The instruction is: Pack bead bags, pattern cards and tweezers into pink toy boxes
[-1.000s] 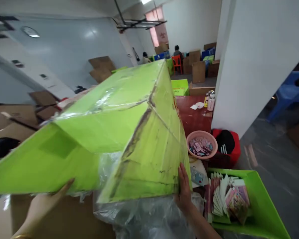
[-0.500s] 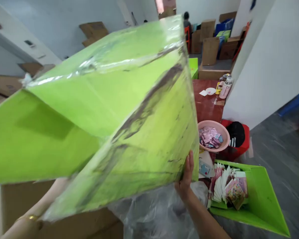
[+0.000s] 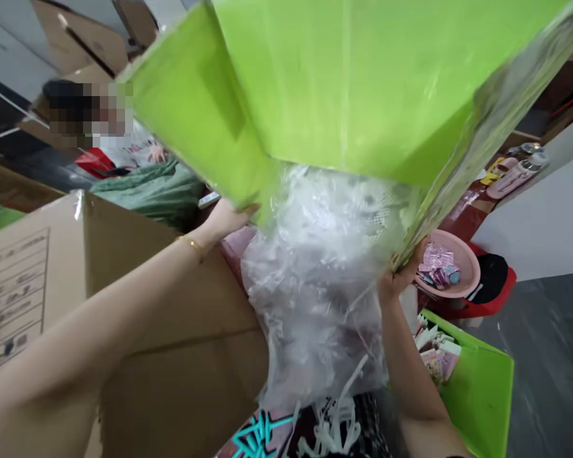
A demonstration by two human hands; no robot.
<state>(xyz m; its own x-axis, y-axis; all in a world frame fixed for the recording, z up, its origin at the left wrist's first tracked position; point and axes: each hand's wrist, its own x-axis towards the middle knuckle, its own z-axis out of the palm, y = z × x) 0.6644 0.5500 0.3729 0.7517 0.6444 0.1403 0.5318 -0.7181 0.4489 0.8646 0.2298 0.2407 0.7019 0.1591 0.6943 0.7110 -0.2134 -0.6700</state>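
A big lime-green box (image 3: 353, 83) is tipped up high over my head, its open mouth facing down. My left hand (image 3: 226, 216) grips its left lower edge, a gold bangle on the wrist. My right hand (image 3: 401, 273) grips its right lower corner. A clear plastic bag (image 3: 319, 286) full of small white plastic pieces spills out of the box between my arms. Some white pieces (image 3: 334, 426) hang below the bag, over my patterned lap.
A large brown carton (image 3: 124, 318) stands at my left. A pink basket of small packets (image 3: 446, 270) and a red stool sit at right, with a green tray of cards (image 3: 477, 388) below. Another person (image 3: 124, 146) sits beyond the carton.
I have lifted and tipped the green box much higher, so its opening now faces down. The plastic bag of white pieces has slid out into view.
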